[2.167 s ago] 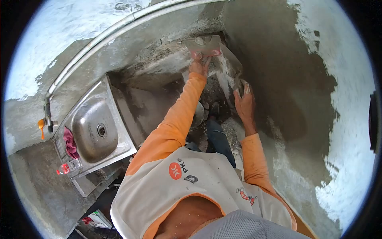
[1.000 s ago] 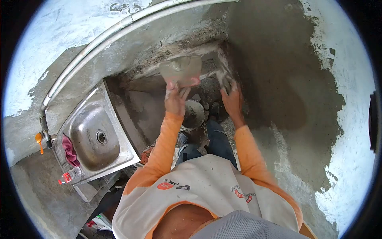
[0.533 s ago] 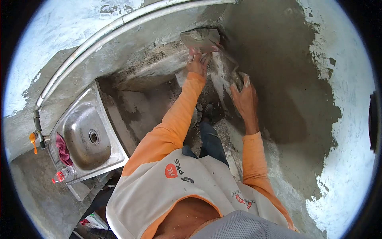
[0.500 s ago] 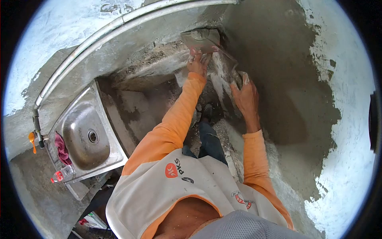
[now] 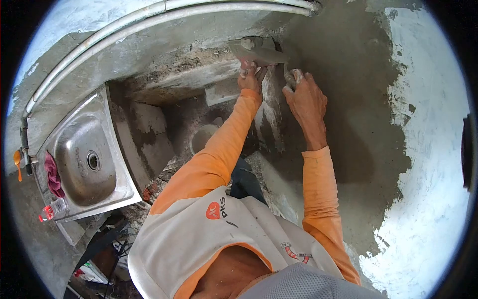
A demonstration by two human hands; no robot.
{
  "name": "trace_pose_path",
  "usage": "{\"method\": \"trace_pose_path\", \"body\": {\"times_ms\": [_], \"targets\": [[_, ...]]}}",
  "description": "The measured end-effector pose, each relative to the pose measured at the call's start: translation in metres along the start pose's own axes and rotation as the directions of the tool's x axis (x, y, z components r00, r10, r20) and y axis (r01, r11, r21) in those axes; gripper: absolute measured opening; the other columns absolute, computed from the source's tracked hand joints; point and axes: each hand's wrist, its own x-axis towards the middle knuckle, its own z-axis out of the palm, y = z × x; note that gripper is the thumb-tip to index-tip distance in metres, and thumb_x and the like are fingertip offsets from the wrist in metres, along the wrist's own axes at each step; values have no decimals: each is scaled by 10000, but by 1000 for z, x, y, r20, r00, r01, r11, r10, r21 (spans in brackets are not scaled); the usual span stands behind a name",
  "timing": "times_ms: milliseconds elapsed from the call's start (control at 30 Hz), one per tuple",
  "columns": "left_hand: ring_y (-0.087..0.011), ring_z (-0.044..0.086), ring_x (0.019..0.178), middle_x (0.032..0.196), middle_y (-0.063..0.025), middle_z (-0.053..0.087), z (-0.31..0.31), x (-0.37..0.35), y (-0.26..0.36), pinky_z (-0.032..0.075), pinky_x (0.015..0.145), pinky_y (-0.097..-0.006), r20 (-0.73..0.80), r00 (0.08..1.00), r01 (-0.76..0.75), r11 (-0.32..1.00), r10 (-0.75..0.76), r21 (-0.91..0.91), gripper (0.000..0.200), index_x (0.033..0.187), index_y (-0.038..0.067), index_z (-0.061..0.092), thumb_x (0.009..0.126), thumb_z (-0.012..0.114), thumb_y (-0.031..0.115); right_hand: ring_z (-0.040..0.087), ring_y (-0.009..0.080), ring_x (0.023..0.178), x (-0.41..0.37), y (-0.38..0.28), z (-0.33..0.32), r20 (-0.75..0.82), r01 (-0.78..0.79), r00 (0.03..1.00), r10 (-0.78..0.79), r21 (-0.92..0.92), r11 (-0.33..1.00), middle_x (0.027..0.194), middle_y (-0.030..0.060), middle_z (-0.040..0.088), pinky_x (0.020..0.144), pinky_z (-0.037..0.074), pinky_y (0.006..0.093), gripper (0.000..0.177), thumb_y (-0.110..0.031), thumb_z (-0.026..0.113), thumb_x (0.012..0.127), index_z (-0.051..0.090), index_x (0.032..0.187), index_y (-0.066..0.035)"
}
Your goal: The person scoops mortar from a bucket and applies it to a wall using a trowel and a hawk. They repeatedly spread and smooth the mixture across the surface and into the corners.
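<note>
My left hand (image 5: 250, 79) grips a flat grey mortar board (image 5: 266, 55) from below, up by the far corner of the walls. A small lump of wet mortar (image 5: 247, 44) sits on the board, which is tilted. Just right of it, my right hand (image 5: 307, 102) is closed around the handle of a trowel (image 5: 289, 74). The trowel's blade is hard to make out against the grey wall, but its tip side lies close to the board's right edge. Beneath both hands is a rough, partly plastered ledge (image 5: 269, 107).
A steel sink (image 5: 89, 164) stands at the left, with a dark red cloth (image 5: 52, 174) and a plastic bottle (image 5: 54, 209) on its rim. Pipes (image 5: 149, 22) run along the far wall. Fresh grey plaster (image 5: 358, 99) covers much of the right wall. A round bucket-like container (image 5: 203, 137) is below my left arm.
The board has tipped so that less of its flat face shows. My right hand has moved up and closer to it with the trowel. The view has shifted, with the sink further left.
</note>
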Motion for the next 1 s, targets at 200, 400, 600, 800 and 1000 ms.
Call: {"method": "trace_pose_path", "body": {"times_ms": [200,400,600,800,1000], "targets": [[-393,661,1049,1293,-206,570,6,-3,4,637,925,-498,-14,999,34,999,-34,30,342,1284,-10,479,954,562,-37,642,424,1142,46,-9,-15,207,11,978,-21,52,999,1247,222,664,941,521,511,478,-335,718,885,657,1282,-75],[-404,664,1047,1252,-195,586,7,-4,6,638,918,-520,-96,994,59,998,-59,-3,345,1284,-15,473,948,538,-59,650,441,1118,63,11,46,185,-97,981,56,220,971,1192,256,686,941,520,510,513,-380,706,903,655,1285,-42],[-432,657,1084,1290,-213,552,8,-6,16,632,915,-538,19,992,122,991,-123,49,378,1318,-20,440,956,547,-36,658,423,1099,84,-3,17,173,-54,984,45,48,997,1171,243,693,930,514,521,448,-347,708,906,675,1245,-56],[-449,654,1081,1313,-229,535,7,-2,14,623,908,-568,-5,992,130,988,-130,84,447,1383,-3,373,969,539,-16,677,391,1065,116,-7,-3,-12,182,982,-187,-187,965,1137,185,714,890,529,487,322,-294,709,908,712,1142,-72],[-460,652,1074,1342,-238,524,4,-1,12,608,932,-581,-23,991,131,988,-130,78,533,1447,16,286,973,526,-23,684,386,1049,94,-11,-34,-126,134,980,-153,-147,980,1131,173,724,879,536,486,357,-303,719,883,718,1168,-87]]}}
